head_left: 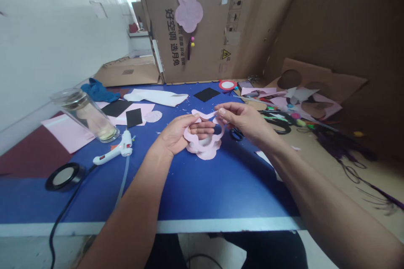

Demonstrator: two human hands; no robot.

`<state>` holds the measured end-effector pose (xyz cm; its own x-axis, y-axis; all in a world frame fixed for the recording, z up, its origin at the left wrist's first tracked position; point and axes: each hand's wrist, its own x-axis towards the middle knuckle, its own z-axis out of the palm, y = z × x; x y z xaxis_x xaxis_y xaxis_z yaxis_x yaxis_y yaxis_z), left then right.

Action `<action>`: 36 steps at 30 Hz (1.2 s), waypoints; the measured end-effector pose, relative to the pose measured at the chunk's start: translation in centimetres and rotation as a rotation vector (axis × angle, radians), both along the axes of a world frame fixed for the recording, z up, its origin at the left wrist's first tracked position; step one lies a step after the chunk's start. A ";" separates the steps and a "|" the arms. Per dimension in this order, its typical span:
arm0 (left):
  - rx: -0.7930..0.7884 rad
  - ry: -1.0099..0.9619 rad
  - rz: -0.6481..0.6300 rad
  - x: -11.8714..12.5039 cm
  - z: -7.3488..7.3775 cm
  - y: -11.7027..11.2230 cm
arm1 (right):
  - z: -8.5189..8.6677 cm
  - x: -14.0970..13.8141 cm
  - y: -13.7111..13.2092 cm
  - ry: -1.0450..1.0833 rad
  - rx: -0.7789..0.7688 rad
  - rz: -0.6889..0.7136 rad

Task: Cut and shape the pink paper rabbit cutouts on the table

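My left hand grips a pale pink foam cut-out with scalloped edges, held just above the blue table. Its fingers curl through the shape's open middle. My right hand pinches the thin pink strip that runs across the top of the same cut-out. Both hands meet at the middle of the table. Black scissors lie partly hidden under my right hand.
A white glue gun with a black cord lies left of my hands, beside a tilted clear jar and a black tape roll. Black and pink sheets lie behind. Paper scraps pile at the right. A cardboard box stands behind.
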<state>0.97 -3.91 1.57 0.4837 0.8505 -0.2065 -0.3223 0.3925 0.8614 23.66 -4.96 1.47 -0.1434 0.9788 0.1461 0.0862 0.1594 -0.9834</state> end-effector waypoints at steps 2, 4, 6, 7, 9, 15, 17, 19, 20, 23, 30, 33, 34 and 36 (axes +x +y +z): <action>0.004 0.008 -0.007 0.2 0.0 -0.1 | -0.2 -0.1 0.0 0.021 0.007 -0.014; 0.005 0.017 -0.009 0.3 0.0 -0.2 | -0.3 -0.1 0.1 0.040 0.005 -0.026; -0.002 0.028 -0.009 0.4 0.0 -0.2 | -0.2 -0.1 0.0 0.044 0.004 -0.032; -0.006 0.033 -0.006 0.4 0.1 -0.3 | -0.2 -0.2 0.0 0.042 0.006 -0.033; -0.010 0.034 0.002 0.5 0.2 -0.3 | -0.1 -0.3 -0.1 0.038 0.009 -0.034; 0.017 0.024 0.016 0.5 0.0 -0.2 | -0.4 -0.1 0.2 0.106 -0.009 -0.061; 0.027 0.037 0.027 0.5 -0.1 -0.2 | -0.5 0.0 0.3 0.140 -0.020 -0.070; 0.021 0.046 0.041 0.6 -0.1 -0.2 | -0.6 0.1 0.4 0.148 -0.046 -0.066; 0.015 0.046 0.051 0.5 -0.1 -0.2 | -0.6 0.1 0.4 0.138 -0.060 -0.060; 0.005 0.032 0.069 0.4 0.0 -0.1 | -0.7 0.0 0.3 0.068 -0.081 -0.036; -0.016 -0.027 0.116 0.2 0.4 0.1 | -0.2 -0.2 -0.1 -0.080 -0.091 0.046; -0.023 -0.032 0.139 0.2 0.4 0.1 | -0.2 -0.3 -0.1 -0.031 -0.103 0.045; -0.025 -0.028 0.142 0.2 0.4 0.1 | -0.2 -0.3 -0.1 -0.020 -0.106 0.052; -0.028 -0.021 0.141 0.3 0.4 0.1 | -0.3 -0.3 -0.1 -0.012 -0.111 0.064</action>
